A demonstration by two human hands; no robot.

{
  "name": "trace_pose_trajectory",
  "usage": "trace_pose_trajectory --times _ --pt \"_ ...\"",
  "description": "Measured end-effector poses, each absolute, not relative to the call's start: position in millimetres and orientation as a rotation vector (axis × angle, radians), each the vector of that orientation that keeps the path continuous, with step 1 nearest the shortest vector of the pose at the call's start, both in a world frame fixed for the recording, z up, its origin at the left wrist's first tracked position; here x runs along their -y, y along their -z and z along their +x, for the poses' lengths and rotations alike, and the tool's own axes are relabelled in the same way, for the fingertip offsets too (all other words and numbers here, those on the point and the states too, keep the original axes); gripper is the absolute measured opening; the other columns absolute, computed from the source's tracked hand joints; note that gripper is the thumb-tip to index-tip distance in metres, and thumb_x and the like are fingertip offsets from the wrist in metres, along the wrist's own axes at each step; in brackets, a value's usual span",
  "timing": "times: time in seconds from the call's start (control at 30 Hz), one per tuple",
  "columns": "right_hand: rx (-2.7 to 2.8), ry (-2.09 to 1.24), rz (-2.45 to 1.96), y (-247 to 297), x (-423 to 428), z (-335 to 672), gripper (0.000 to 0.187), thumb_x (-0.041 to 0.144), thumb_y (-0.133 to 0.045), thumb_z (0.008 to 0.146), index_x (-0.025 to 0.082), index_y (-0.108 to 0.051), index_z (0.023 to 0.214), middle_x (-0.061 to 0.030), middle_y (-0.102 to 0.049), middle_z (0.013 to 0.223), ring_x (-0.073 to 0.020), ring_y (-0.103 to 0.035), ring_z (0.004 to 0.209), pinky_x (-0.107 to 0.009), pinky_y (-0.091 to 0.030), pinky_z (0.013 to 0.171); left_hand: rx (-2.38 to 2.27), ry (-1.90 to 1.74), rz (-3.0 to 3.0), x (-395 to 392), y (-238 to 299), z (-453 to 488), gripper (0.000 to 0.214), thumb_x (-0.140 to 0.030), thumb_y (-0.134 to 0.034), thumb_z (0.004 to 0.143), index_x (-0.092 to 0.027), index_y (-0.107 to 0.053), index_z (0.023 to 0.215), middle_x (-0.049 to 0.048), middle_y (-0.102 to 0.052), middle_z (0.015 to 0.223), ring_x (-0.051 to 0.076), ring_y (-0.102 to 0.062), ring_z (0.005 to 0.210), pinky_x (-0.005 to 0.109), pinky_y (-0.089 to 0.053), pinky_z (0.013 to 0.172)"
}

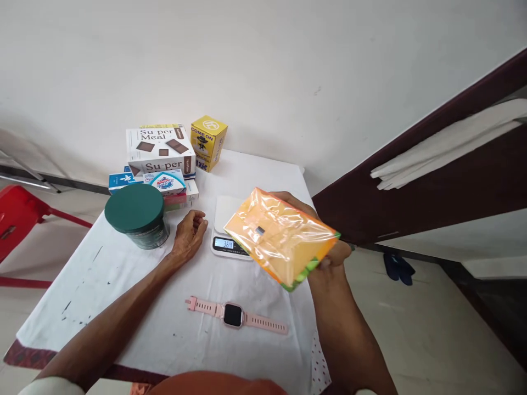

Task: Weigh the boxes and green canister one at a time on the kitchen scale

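My right hand (337,255) grips an orange pack wrapped in clear, shiny plastic (280,238), with green at one corner. It is held tilted above the right side of a white kitchen scale (224,216) and hides part of it. The lit display seems to read 364. Just left of the scale, my left hand (190,233) rests on the table with its fingers curled in and nothing visible in them. A tub with a dark green lid (135,208) stands to the left of that hand. Nearer to me lies a pink-strapped smartwatch (233,315), its screen dark.
Behind the tub are stacked boxes: a white Su-per Meal box (160,151), a soap box (164,182) and others. A yellow box (208,142) stands by the wall. A red chair (16,219) is at left; blue slippers (398,269) lie on the floor at right.
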State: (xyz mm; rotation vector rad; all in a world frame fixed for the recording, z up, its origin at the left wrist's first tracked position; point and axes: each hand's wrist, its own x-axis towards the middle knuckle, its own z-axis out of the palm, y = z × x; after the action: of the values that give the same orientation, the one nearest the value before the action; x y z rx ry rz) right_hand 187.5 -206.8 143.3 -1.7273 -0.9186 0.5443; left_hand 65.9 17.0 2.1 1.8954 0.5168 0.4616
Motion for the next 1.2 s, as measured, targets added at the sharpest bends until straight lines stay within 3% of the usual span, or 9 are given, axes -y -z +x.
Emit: trace_pose_trajectory --times 0.07,0.17,0.27,0.37,0.73,1.2 --pt "0.916 -0.661 -1.624 -144 205 191 0.123 0.096 -0.073 0.037 0.027 -0.059 0.138 -0.0153 -0.068 0.126 -0.0397 -0.069 0.111 -0.049 -0.058 0.087 -0.506 -0.463 1.880 -17 1 67 0.017 -0.032 -0.055 0.089 -0.021 -0.060 0.101 0.0044 -0.069 0.092 0.019 -0.064 0.080 0.032 -0.050 0.071" --pt "0.943 -0.676 -1.638 -142 200 199 0.105 0.075 -0.088 0.047 0.028 -0.060 0.137 -0.0123 -0.064 0.134 -0.0384 -0.065 0.121 -0.047 -0.055 0.098 -0.499 -0.484 1.881 -17 5 68 0.018 -0.034 -0.055 0.091 -0.021 -0.060 0.102 0.0027 -0.066 0.087 0.017 -0.061 0.076 0.030 -0.050 0.069" --pt "1.047 -0.527 -1.792 -134 191 205 0.089 0.057 -0.091 0.062 0.028 -0.057 0.139 -0.0105 -0.061 0.138 -0.0341 -0.064 0.122 -0.045 -0.053 0.102 -0.500 -0.502 1.888 -18 8 69 0.018 -0.034 -0.056 0.091 -0.021 -0.060 0.103 0.0016 -0.065 0.085 0.016 -0.061 0.074 0.030 -0.050 0.070" --pt "1.152 -0.277 -2.009 -120 181 210 0.081 0.047 -0.088 0.067 0.027 -0.057 0.139 -0.0104 -0.063 0.135 -0.0334 -0.062 0.120 -0.047 -0.052 0.103 -0.504 -0.503 1.893 -18 7 70 0.018 -0.034 -0.057 0.092 -0.021 -0.060 0.104 0.0017 -0.065 0.086 0.016 -0.060 0.074 0.030 -0.050 0.070" --pt "1.126 -0.177 -2.101 -89 170 228 0.076 0.035 -0.084 0.066 0.024 -0.058 0.135 -0.0109 -0.064 0.132 -0.0328 -0.061 0.119 -0.048 -0.050 0.103 -0.476 -0.513 1.897 -21 11 70 0.019 -0.032 -0.053 0.093 -0.020 -0.061 0.107 0.0034 -0.065 0.088 0.017 -0.061 0.075 0.031 -0.049 0.070" --pt "1.108 -0.232 -2.124 -75 170 230 0.077 0.038 -0.085 0.065 0.026 -0.057 0.136 -0.0103 -0.065 0.129 -0.0338 -0.060 0.116 -0.050 -0.052 0.101 -0.483 -0.514 1.899 -21 9 70 0.017 -0.029 -0.054 0.093 -0.020 -0.061 0.105 0.0037 -0.066 0.088 0.018 -0.063 0.078 0.031 -0.050 0.073"
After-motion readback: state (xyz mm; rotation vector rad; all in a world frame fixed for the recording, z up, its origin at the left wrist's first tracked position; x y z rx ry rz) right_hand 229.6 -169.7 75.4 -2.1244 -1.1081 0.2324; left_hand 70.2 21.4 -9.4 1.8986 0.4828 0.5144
